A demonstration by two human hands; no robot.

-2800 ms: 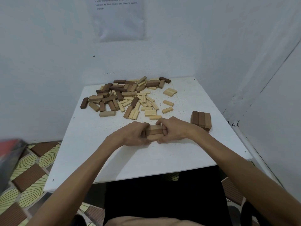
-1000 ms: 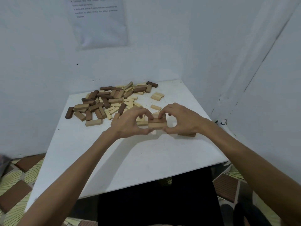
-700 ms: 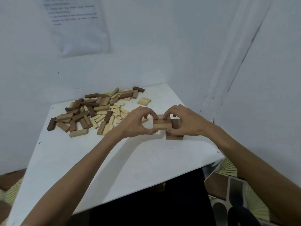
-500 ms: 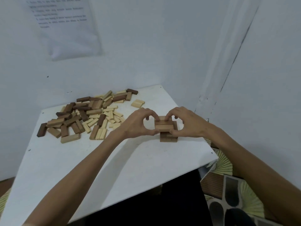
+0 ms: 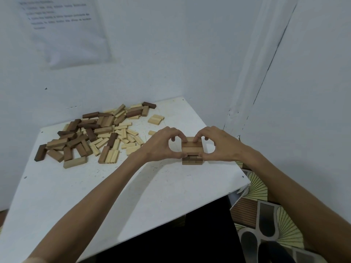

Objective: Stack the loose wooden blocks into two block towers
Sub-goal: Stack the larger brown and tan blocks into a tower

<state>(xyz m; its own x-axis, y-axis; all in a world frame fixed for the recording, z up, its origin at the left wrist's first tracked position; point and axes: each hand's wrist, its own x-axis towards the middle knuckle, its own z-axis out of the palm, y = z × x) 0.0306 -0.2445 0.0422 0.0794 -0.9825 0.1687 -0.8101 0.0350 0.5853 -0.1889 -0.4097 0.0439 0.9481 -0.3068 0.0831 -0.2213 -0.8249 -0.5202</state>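
2 hands (image 5: 160, 147) (image 5: 221, 147), 1 tower (image 5: 191, 161), 1 table (image 5: 76, 196)

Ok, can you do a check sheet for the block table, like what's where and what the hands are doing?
Surface: white table, flecked with small dark marks, set in a corner.
Job's things: loose blocks, light and dark, piled on the far left; lower layer near the right edge; row of blocks held crosswise on top of it. Only one tower is started.
Clutter: nothing seen.
Hands: left hand and right hand each pinch one end of the row.
Cables: nothing seen.
Surroundings: white walls, printed sheet on the wall, patterned floor.
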